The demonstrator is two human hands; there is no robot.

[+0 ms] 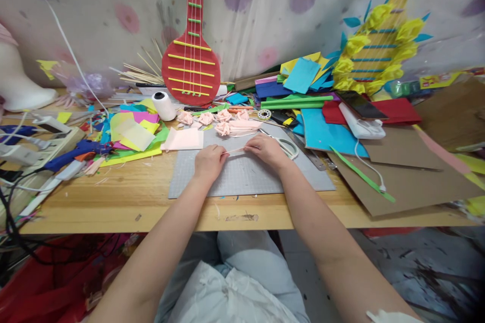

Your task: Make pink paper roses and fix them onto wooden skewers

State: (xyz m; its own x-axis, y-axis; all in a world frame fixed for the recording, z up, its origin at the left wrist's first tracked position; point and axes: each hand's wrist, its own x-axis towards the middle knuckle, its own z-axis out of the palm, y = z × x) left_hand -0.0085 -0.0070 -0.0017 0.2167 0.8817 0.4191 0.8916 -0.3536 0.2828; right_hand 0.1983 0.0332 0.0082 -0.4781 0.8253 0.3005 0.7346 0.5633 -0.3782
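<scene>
Over a grey cutting mat (242,181), my left hand (210,162) and my right hand (265,150) pinch the two ends of a thin pale pink paper strip (237,152), held level between them. Just beyond lie several pink paper flowers (206,119) and a fan of pink paper pieces (244,127). A stack of pink paper (184,139) rests past my left hand. White-handled scissors (288,148) lie close to my right hand, their blades partly hidden behind it.
A red paper lute (191,68) and a yellow one with flowers (375,45) lean at the back. A white thread spool (163,106) stands mid-left. Left are a blue glue gun (78,155) and power strip (62,146); right, cardboard (413,181) and a phone (361,104).
</scene>
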